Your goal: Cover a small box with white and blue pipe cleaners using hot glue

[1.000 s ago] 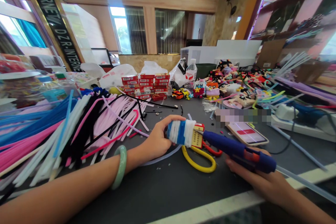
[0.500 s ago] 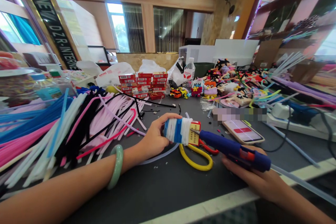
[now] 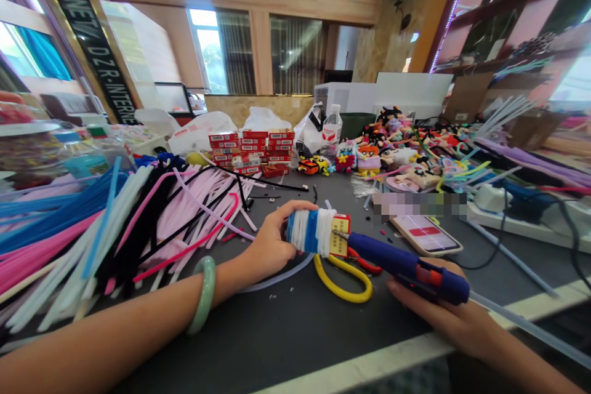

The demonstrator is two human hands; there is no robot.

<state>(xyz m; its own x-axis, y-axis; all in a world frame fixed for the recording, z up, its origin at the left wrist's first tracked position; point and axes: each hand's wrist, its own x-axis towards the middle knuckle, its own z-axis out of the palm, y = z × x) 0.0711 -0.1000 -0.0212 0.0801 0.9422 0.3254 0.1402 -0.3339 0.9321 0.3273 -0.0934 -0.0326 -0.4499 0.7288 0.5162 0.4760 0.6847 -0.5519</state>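
My left hand [image 3: 277,235] is closed around one end of a small box [image 3: 342,237] wrapped in white and blue pipe cleaners [image 3: 310,231]. The box's right end is bare, showing a yellow face with dark print and a red edge. In my right hand [image 3: 429,301] is a blue hot glue gun [image 3: 406,266] with a clear glue stick [image 3: 530,326] running out of its back. Its metal nozzle is at the bare yellow face, right beside the wrapped edge. Beneath the box lie scissors with a yellow handle loop [image 3: 344,280] and a red part [image 3: 366,260].
Bundles of coloured pipe cleaners [image 3: 138,221] cover the left side. Stacked red boxes [image 3: 252,146] stand at the back beside a plastic bottle [image 3: 332,126]. Small dolls [image 3: 397,148] are piled at the back right. A phone [image 3: 427,234] and a power strip [image 3: 521,215] lie on the right.
The box and the glue gun have shifted very slightly left in view. Both hands keep the same hold, and the nozzle remains at the yellow face.
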